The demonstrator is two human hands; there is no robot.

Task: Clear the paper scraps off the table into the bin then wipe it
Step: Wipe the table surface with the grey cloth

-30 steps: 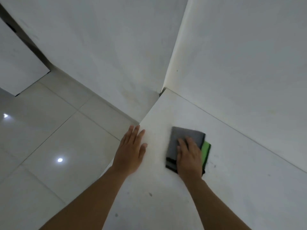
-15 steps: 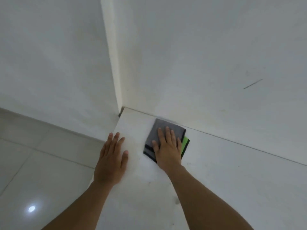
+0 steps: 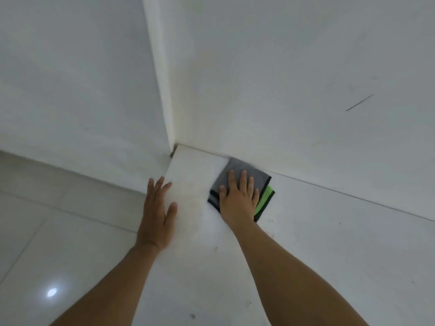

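Right hand (image 3: pixel 239 203), fingers spread flat, presses the soft, light folded microfibre cloth (image 3: pixel 244 171) onto the tabletop (image 3: pixel 329 243) corner; left hand (image 3: pixel 157 217) rests open-palmed, empty.

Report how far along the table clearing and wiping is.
Done, it seems: no paper scraps show on the white tabletop; the bin is out of view. In hand: the right hand presses a folded grey and green cloth flat near the wall corner, while the left hand braces the table edge. Left: small dark specks nearer the person.
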